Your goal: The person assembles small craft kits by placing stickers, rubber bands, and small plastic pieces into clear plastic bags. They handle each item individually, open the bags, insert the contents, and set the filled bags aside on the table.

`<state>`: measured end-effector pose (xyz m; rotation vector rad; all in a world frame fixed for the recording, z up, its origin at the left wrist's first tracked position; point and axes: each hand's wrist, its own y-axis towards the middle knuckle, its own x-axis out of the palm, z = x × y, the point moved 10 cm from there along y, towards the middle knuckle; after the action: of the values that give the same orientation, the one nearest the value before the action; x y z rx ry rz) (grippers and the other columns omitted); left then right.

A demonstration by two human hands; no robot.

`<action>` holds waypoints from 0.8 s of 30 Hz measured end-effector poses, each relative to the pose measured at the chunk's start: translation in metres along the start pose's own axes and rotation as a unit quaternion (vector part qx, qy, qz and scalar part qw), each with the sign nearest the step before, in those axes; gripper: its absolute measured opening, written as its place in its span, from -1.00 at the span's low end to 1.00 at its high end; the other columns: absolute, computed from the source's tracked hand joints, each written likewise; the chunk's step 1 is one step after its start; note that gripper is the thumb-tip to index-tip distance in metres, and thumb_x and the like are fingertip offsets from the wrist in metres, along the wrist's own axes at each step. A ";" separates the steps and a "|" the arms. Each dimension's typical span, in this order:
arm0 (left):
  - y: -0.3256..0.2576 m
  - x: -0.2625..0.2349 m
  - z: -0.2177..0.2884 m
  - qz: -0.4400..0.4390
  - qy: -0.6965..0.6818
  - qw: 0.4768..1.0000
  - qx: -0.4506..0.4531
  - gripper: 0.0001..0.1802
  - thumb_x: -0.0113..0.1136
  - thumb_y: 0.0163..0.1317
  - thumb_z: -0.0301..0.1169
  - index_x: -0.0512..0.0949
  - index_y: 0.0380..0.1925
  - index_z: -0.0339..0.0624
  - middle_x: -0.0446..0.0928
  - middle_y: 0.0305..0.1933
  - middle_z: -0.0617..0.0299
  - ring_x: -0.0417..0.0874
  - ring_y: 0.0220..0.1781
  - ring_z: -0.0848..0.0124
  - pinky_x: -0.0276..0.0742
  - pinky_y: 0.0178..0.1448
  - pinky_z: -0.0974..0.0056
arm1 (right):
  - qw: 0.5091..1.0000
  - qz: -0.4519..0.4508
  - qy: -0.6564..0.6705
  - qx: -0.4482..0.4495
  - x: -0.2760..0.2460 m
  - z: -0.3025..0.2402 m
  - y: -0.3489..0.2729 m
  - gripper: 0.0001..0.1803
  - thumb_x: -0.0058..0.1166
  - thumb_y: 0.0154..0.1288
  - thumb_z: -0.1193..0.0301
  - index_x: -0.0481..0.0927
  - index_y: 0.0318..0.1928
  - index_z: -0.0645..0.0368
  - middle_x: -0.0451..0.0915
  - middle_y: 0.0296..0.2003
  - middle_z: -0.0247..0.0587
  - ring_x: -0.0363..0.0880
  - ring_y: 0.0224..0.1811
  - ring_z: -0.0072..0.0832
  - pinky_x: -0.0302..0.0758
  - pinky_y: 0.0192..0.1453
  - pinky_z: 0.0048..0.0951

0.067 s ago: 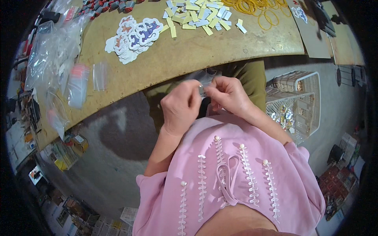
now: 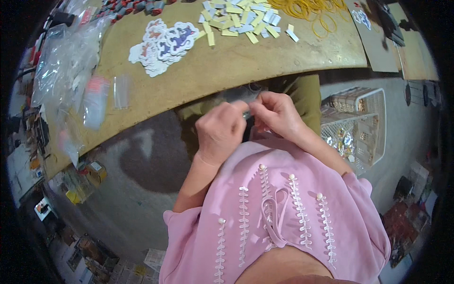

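Note:
Just past the table's near edge, over my lap, my left hand (image 2: 221, 128) and my right hand (image 2: 278, 111) are close together with fingers pinched. Between their fingertips shows a small shiny, see-through piece of plastic (image 2: 246, 114); most of it is hidden by the fingers, so its full shape cannot be made out. Both hands are held off the table. Nearest to them on the table (image 2: 208, 75) lies a pile of die-cut cartoon stickers or cards (image 2: 163, 47) with white borders.
At the left lie flat zip bags (image 2: 95, 102), another clear bag (image 2: 121, 91) and crumpled plastic film (image 2: 66, 71). Farther back are yellow and white paper slips (image 2: 241, 21), yellow rubber bands (image 2: 312, 12) and red-grey pieces (image 2: 135, 6). A white plastic basket (image 2: 376, 120) holding shiny packets stands at the right.
My left hand has shifted slightly right and down, bringing it closer to my right hand. The right hand has barely moved.

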<state>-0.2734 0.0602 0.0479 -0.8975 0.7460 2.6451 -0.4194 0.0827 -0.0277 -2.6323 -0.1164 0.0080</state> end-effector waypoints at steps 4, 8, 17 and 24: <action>0.002 0.005 0.013 -0.098 0.017 0.995 0.002 -0.88 0.39 0.17 -0.47 0.66 -0.29 -0.13 0.63 -0.36 0.13 0.70 -0.32 0.08 0.61 -0.25 0.06 | 0.999 0.011 -0.008 0.029 -0.010 0.004 0.002 -0.69 0.12 0.60 0.34 0.61 -0.30 0.30 0.65 -0.56 -0.29 0.63 -0.58 -0.63 0.59 -0.50 -0.51; -0.003 -0.004 0.010 -0.101 -0.010 0.994 0.031 -0.87 0.44 0.21 -0.47 0.65 -0.31 -0.18 0.62 -0.36 0.13 0.68 -0.33 0.08 0.59 -0.25 0.07 | 0.966 0.075 -0.159 -0.188 -0.025 -0.042 -0.009 -0.85 0.33 0.38 0.49 0.67 -0.09 0.20 0.71 -0.25 -0.20 0.72 -0.40 -0.46 0.63 -0.39 -0.42; 0.011 -0.016 0.028 -0.232 -0.060 0.967 0.087 -0.84 0.50 0.15 -0.47 0.69 -0.29 -0.12 0.62 -0.29 0.21 0.68 -0.24 0.19 0.65 -0.14 0.13 | 0.798 -0.122 -0.429 -0.406 0.023 -0.083 -0.048 -0.67 0.35 0.09 0.47 0.69 -0.08 0.14 0.66 -0.11 -0.22 0.70 -0.01 -0.18 0.70 -0.01 -0.22; 0.110 -0.076 -0.032 -0.029 0.188 0.979 0.067 -0.61 0.51 0.17 -0.46 0.71 0.03 -0.16 0.71 0.09 0.07 0.66 0.17 0.05 0.57 0.28 0.01 | 0.820 -0.101 -0.403 -0.394 0.025 -0.073 -0.048 -0.73 0.28 0.11 0.50 0.70 -0.12 0.15 0.59 -0.24 -0.17 0.66 -0.07 -0.16 0.65 -0.02 -0.18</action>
<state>-0.2408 -0.0543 0.1162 -1.3777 0.9523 2.3660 -0.3963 0.0913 0.0604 -3.1861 -0.8437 1.2594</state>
